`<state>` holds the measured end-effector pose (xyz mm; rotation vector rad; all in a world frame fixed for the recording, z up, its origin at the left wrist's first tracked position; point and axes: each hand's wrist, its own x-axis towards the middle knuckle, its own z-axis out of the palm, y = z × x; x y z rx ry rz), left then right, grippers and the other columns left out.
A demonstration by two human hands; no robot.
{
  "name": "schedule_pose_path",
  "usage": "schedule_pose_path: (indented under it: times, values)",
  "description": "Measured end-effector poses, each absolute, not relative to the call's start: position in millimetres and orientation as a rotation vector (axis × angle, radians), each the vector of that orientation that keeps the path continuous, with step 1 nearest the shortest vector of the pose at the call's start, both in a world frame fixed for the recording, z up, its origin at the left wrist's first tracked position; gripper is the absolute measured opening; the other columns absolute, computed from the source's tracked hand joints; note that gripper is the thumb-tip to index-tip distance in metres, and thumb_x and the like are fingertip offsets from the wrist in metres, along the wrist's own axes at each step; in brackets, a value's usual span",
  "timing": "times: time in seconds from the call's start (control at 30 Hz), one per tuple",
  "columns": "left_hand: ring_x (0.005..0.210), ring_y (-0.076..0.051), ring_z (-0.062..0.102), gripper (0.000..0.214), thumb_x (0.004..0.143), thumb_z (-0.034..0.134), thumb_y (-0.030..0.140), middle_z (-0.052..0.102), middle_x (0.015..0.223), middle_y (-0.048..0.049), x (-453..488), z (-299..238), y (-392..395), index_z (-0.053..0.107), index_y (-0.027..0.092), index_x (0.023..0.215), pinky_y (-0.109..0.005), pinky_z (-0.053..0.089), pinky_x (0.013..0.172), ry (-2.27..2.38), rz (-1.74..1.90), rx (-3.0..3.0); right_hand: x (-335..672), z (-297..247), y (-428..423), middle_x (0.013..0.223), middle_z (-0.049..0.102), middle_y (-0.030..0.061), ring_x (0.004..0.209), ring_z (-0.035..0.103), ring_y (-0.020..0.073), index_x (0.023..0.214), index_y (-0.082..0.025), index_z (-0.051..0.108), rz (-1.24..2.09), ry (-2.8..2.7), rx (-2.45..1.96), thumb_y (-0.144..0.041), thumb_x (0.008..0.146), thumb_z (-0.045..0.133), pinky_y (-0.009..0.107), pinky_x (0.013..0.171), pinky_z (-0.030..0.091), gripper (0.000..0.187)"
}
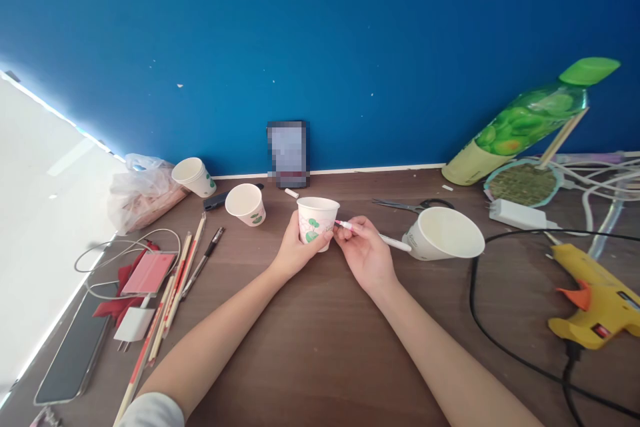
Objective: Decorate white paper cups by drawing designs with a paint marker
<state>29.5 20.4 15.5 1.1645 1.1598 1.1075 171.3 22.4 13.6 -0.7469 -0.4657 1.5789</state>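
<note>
My left fingers grasp a printed cup, my right fingers a white marker. Wide cup stands just beside the marker's rear end; scissors lie behind.

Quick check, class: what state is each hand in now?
Left hand: closed, holding the patterned paper cup.
Right hand: closed, holding a white marker, pink end toward the cup.

The left hand holds a printed cup upright; the right hand holds a pen, its tip just beside the cup. Scissors lie behind another cup on the desk, a glue gun at right, a phone at left.
</note>
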Motion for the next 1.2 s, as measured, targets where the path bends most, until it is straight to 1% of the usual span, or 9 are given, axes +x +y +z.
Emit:
schedule_pose_path:
  times: [0.3, 0.43, 1.2]
  values:
    - [0.091, -0.018, 0.06, 0.05, 0.072, 0.076, 0.04, 0.063, 0.099, -0.0055, 28.8, 13.8, 21.1, 0.052, 0.017, 0.109, -0.029, 0.046, 0.08, 1.179, 1.092, 1.175, 171.1, 12.3, 22.7, 0.052, 0.053, -0.0043, 0.059, 0.05, 0.0111, 0.06, -0.022, 0.061, 1.587, -0.453, -0.763, -0.022, 0.066, 0.07, 0.028, 0.073, 0.048, 0.011]
    - [0.089, -0.018, 0.06, 0.051, 0.07, 0.077, 0.041, 0.063, 0.097, -0.0046, 29.4, 14.7, 21.4, 0.052, 0.018, 0.107, -0.029, 0.046, 0.078, 1.181, 1.1, 1.163, 170.9, 10.7, 23.5, 0.052, 0.053, -0.0044, 0.06, 0.051, 0.0111, 0.06, -0.022, 0.06, 1.59, -0.461, -0.772, -0.022, 0.067, 0.07, 0.028, 0.072, 0.048, 0.013]
    - [0.092, -0.019, 0.061, 0.053, 0.07, 0.077, 0.041, 0.064, 0.101, -0.0069, 28.8, 12.4, 21.6, 0.051, 0.017, 0.109, -0.03, 0.047, 0.08, 1.178, 1.109, 1.173, 171.4, 11.1, 24.2, 0.052, 0.053, -0.0043, 0.058, 0.048, 0.0099, 0.058, -0.021, 0.06, 1.628, -0.399, -0.745, -0.021, 0.062, 0.071, 0.025, 0.067, 0.046, 0.012]
